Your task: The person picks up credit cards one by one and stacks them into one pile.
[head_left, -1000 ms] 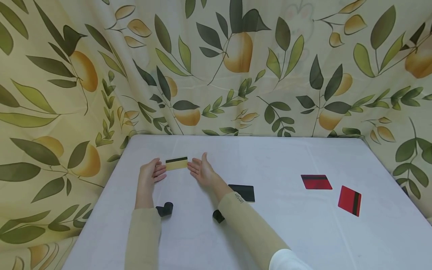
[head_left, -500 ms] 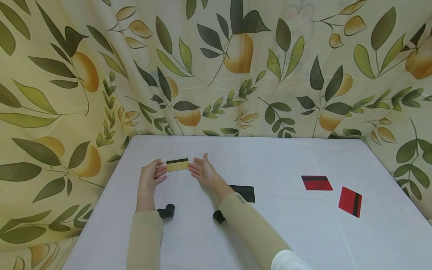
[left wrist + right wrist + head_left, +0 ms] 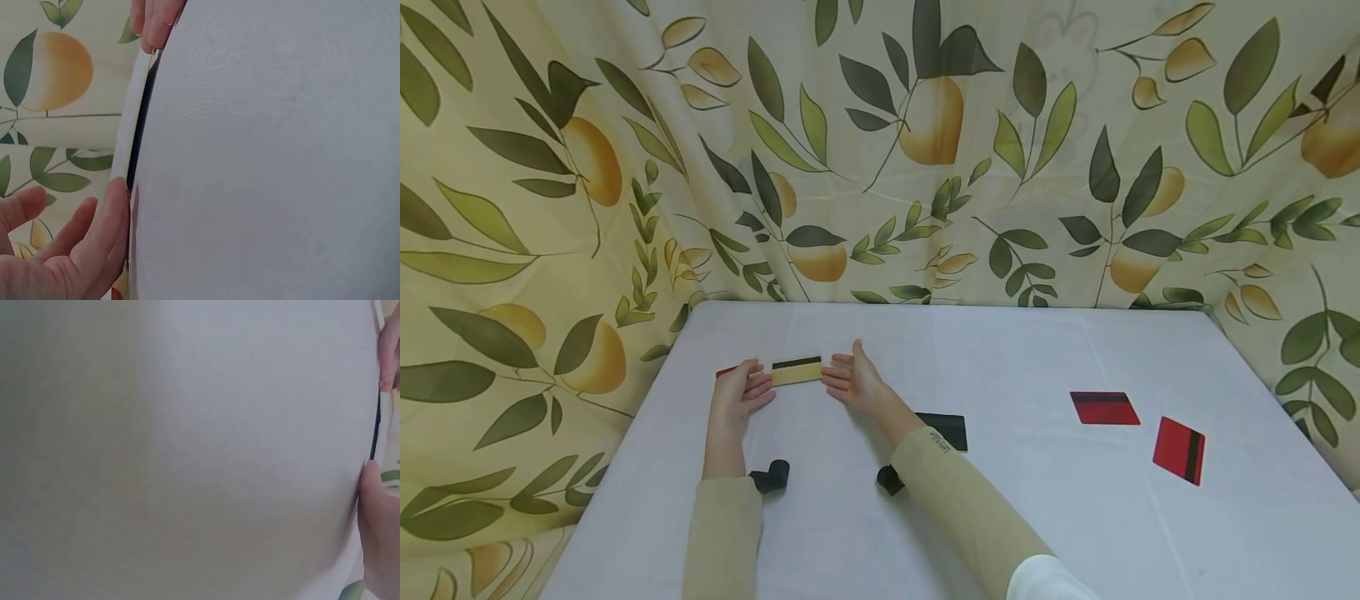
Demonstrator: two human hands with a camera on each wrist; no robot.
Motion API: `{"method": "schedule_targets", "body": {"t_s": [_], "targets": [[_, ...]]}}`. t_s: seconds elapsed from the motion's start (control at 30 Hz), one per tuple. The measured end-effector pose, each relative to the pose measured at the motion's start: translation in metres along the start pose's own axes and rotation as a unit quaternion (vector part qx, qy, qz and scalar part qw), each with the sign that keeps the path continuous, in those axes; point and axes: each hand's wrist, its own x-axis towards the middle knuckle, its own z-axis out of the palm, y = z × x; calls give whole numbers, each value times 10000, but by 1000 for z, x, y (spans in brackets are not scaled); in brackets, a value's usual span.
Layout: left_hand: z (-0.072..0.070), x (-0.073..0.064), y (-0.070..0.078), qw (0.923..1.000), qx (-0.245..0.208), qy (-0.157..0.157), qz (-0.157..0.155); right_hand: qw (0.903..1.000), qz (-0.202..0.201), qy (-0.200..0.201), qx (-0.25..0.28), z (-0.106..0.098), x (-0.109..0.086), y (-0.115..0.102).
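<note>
A gold card [image 3: 797,372] with a black stripe along its upper edge lies between my two hands near the far left of the table. My left hand [image 3: 742,392], fingers extended, has its fingertips at the card's left end. At the right end are the fingertips of my right hand [image 3: 856,382], its thumb pointing up and away from the card. Both wrist views look along the table, where the card is a thin dark edge between the fingertips. A sliver of red [image 3: 725,372] shows behind the left hand, the rest hidden. A black card [image 3: 947,431] lies partly covered by the right forearm.
Two red cards with black stripes lie on the right side, one red card [image 3: 1105,408] farther back and another red card [image 3: 1178,451] tilted. Black wrist devices stick out beneath the sleeves. A fruit-patterned curtain [image 3: 865,167] hangs behind the white table [image 3: 1037,517].
Both hands and the gold card have shifted slightly right and nearer. A red sliver now shows behind the left hand. The view has also shifted a little.
</note>
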Motion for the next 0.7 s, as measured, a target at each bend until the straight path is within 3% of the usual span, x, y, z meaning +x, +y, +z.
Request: {"method": "schedule_targets", "body": {"t_s": [0.2, 0.47, 0.7], "targets": [[-1, -3, -3, 9999, 92, 82, 63, 9999, 68, 73, -87, -2, 2, 1], [-5, -8, -6, 9999, 74, -79, 14, 9990, 330, 148, -252, -2, -1, -3], [-5, -12, -12, 9996, 116, -208, 170, 9975, 609, 346, -128, -3, -5, -7]]}}
